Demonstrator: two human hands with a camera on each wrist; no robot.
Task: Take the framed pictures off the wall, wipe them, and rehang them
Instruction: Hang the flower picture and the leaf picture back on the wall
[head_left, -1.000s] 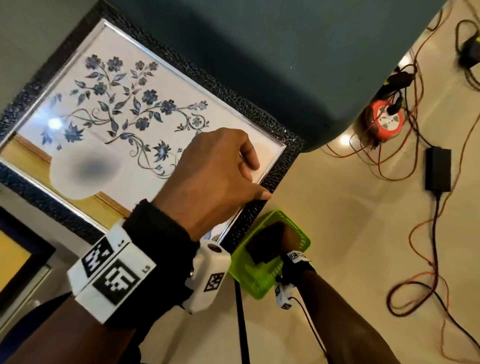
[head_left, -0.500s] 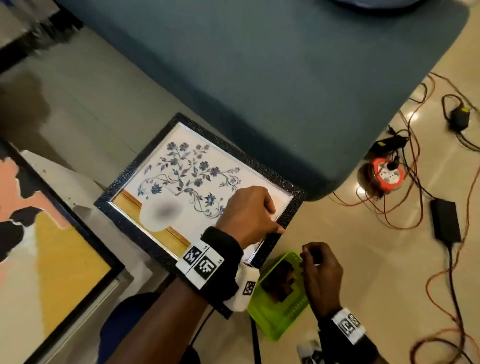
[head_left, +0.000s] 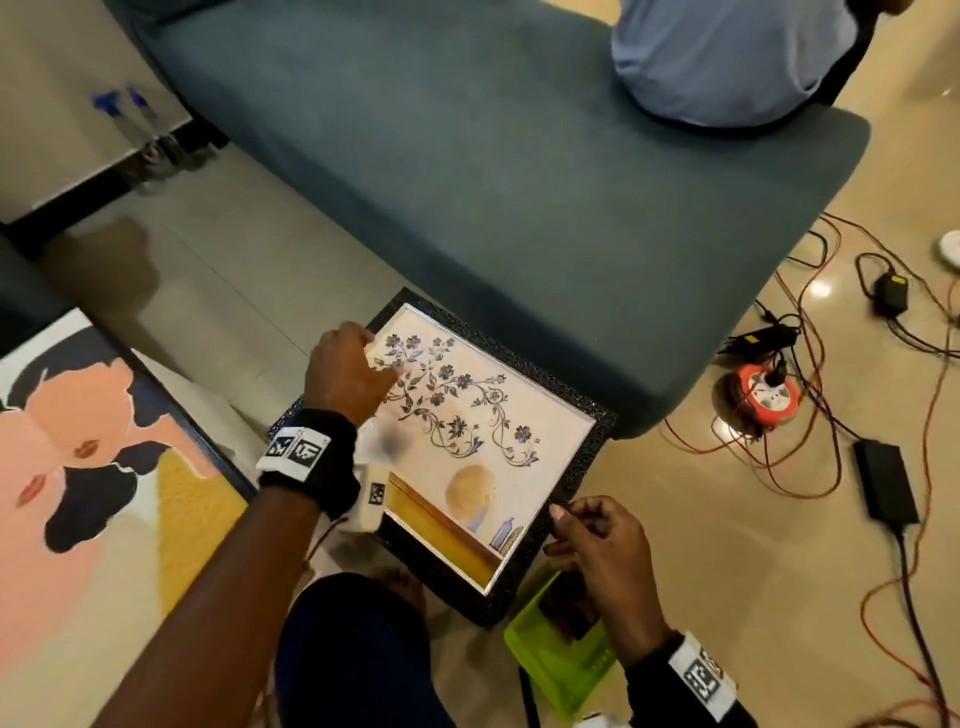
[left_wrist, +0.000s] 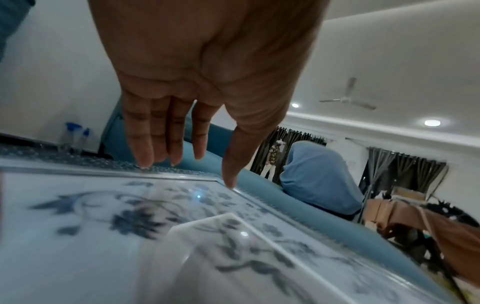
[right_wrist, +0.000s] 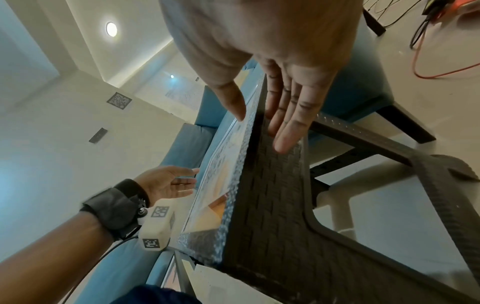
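A floral picture (head_left: 483, 431) in a black textured frame lies face up in front of me on a dark woven stool (right_wrist: 272, 205). My left hand (head_left: 371, 358) is at its far left corner. In the left wrist view the left hand (left_wrist: 187, 164) has straight fingers, with the tips touching the frame's rim. My right hand (head_left: 563, 525) is at the frame's near right edge. The right wrist view shows the right hand (right_wrist: 259, 127) with its thumb on the frame's face and straight fingers along the outer side. A green basket (head_left: 545, 670) with a dark cloth (head_left: 566, 608) sits by my right wrist.
A larger abstract picture (head_left: 78, 493) lies at my left. A blue sofa (head_left: 467, 182) stands just behind the stool, with a person in a light blue shirt (head_left: 727, 62) seated on it. Cables, an orange reel (head_left: 763, 395) and a black adapter (head_left: 885, 483) cover the floor at right.
My left hand has moved from the picture's near right corner to its far left corner. My right hand has left the green basket and come to the frame's right edge. The view has pulled back.
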